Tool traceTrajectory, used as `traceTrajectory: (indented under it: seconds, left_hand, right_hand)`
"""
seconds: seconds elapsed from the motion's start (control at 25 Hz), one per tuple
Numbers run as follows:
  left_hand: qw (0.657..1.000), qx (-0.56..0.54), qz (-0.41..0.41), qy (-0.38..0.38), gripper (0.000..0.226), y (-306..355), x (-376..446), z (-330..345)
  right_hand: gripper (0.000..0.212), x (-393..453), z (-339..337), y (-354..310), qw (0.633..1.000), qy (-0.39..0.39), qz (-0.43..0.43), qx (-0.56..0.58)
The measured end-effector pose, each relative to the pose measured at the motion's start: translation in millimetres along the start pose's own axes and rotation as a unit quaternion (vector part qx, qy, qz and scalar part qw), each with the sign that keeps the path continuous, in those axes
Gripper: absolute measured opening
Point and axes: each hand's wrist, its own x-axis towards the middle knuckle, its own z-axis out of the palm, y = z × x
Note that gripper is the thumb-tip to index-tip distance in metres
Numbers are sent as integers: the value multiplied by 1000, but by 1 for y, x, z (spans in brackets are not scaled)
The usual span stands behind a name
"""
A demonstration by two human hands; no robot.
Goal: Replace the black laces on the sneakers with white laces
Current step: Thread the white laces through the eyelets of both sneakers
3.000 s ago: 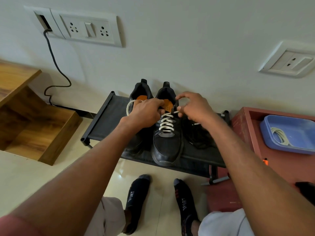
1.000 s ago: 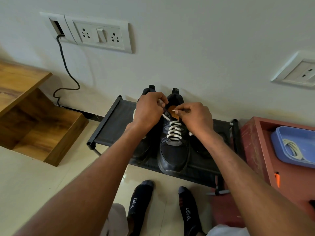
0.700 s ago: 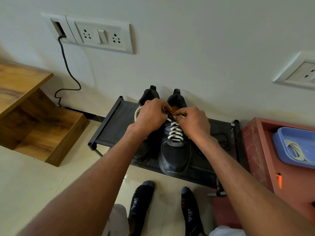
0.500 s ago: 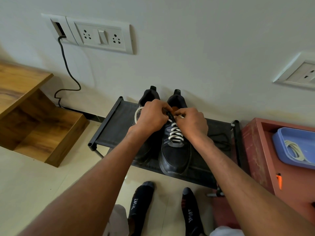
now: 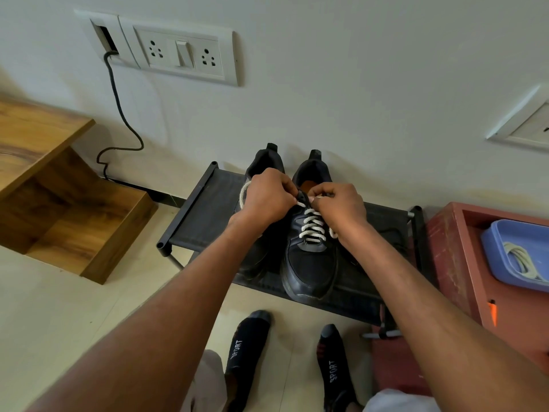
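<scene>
Left sneaker: mostly hidden behind the left hand and forearm. Only its heel collar shows at 12 o'clock of that hand, plus a dark toe area below the wrist. Can't tell its lacing state.

Right sneaker: black, toe pointing at the camera, heel toward the wall, orange insole visible in the opening. It sits on a low black shoe rack against the wall, touching the left sneaker on its 9 o'clock side.

White lace: crossed in rows up the right sneaker's eyelets, from mid-foot to near the top. The top rows are covered by both hands.

Left hand: fingers curled, pinching the lace end at the top-left eyelets. A white loop sticks out at 9 o'clock of the hand.

Right hand: fingers curled, pinching the lace at the top-right eyelets. A short bit of lace shows below the wrist. Exact fingertip contact is too small to resolve.

Dark tangle on the rack at 3 o'clock of the right sneaker, maybe a black lace, hard to tell.

Blue tray at the far right, cut off by the frame edge, holds a pale cord bundle, resting on a red worktop.

Feet in black socks are on the floor at 6 o'clock of the rack.
</scene>
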Motion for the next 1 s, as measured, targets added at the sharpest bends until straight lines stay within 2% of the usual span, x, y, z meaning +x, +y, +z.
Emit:
traceTrajectory:
  seconds: [0.24,0.4,0.52,0.6,0.68,0.76,0.84,0.92,1.0]
  left_hand:
    - [999,-5,-28,20,18,6,-4,4]
    - [998,-36,-41,24,13,4,-3,3]
    - [998,-41,-42,19,9,2,-2,2]
    - [999,-30,-34,20,10,2,-2,2]
    - [999,2,-19,31,12,5,-4,3]
    - [999,20,-9,43,11,8,-5,4]
    - [998,9,0,58,12,9,-3,4]
    - [996,-31,-8,85,13,6,3,1]
    - [996,-34,-14,78,18,1,5,-1]
  right_hand:
    - [7,-6,4,-1,999,23,0,-30]
    - [18,-4,-1,-6,998,-45,-8,51]
    - [28,-8,-9,-13,993,-99,-2,61]
    - [24,-8,-16,-17,991,-125,-15,36]
    - [12,-9,-21,-19,988,-145,-43,-18]
    - [49,-8,-20,-15,973,-150,-82,-155]
    - [80,-9,-18,-10,953,-138,-82,-258]
    - [92,-7,-18,-5,953,-132,-63,-265]
    - [93,-5,-19,-3,955,-132,-64,-257]
